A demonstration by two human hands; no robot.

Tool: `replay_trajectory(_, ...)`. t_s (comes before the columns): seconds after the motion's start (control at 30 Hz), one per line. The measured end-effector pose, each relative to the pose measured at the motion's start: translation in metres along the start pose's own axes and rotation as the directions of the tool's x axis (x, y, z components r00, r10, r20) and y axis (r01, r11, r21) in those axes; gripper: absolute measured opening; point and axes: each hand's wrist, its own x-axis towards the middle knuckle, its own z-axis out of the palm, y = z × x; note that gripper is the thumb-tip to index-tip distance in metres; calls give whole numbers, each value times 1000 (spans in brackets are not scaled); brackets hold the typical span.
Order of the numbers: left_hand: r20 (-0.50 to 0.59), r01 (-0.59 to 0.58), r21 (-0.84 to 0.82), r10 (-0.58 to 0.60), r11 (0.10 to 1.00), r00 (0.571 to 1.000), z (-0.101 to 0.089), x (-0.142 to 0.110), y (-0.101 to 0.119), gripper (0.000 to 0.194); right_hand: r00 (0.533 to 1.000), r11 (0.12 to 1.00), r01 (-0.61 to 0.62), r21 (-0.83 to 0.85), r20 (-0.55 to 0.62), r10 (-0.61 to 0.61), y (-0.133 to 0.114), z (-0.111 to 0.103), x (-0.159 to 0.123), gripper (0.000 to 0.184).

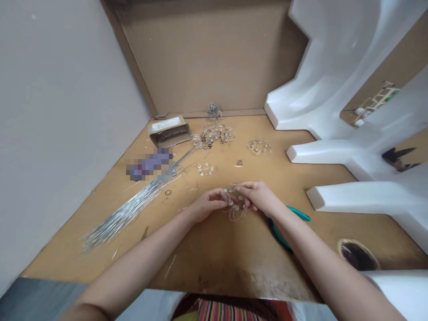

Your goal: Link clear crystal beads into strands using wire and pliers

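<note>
Between my two hands, above the near middle of the table, is a ring of clear beads strung on thin wire [236,207]. My left hand [211,204] pinches its left side with thumb and fingers. On its upper right, the fingers of my right hand [256,195] are closed at a bead and wire. Loose wire ends loop out below the ring. Under my right forearm lies a tool with teal handles [282,236], partly hidden. Beyond my hands a small circle of clear beads [205,169] rests on the table.
A bundle of straight silvery wires [123,216] stretches across the left side. Further back are an open cardboard box [170,130], a heap of beaded wire pieces [216,135] and another beaded ring [259,146]. White molded legs [351,196] jut in from the right, near a round hole [358,255].
</note>
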Motion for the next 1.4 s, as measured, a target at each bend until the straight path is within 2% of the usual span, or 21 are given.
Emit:
replay_trajectory(0.17, 2, 2, -34, -1, 999, 1000, 1, 1, 2, 17, 999, 998, -16, -63, 29, 18, -9, -2, 5, 18)
replay_trajectory(0.37, -5, 15, -86, -15, 996, 1000, 0, 2, 1, 22, 995, 987, -94, -131, 16, 97, -23, -4, 8, 13)
replay_trajectory(0.57, 10, -3, -155, 5, 988, 1000, -2, 3, -2, 18, 986, 984, -156, -90, 38, 159, -27, -3, 8, 13)
replay_trajectory(0.77, 17, 3, -155, 0, 988, 1000, -2, 2, -3, 18, 974, 974, -220, -49, 45, 222, -26, -2, 7, 9)
replay_trajectory(1.17, -2, 15, -72, -15, 997, 1000, 3, 1, 1, 27, 969, 970, -240, -40, 57, 242, -23, -3, 6, 13)
replay_trajectory(1.3, -15, 8, 20, -8, 1000, 1000, 3, -1, 2, 25, 980, 979, -193, -66, 46, 196, -22, -6, 4, 12)
replay_trajectory(1.4, 52, -62, 149, 55, 987, 997, 7, -5, 8, 23, 992, 988, -115, -99, 38, 119, -20, -10, -3, 16)
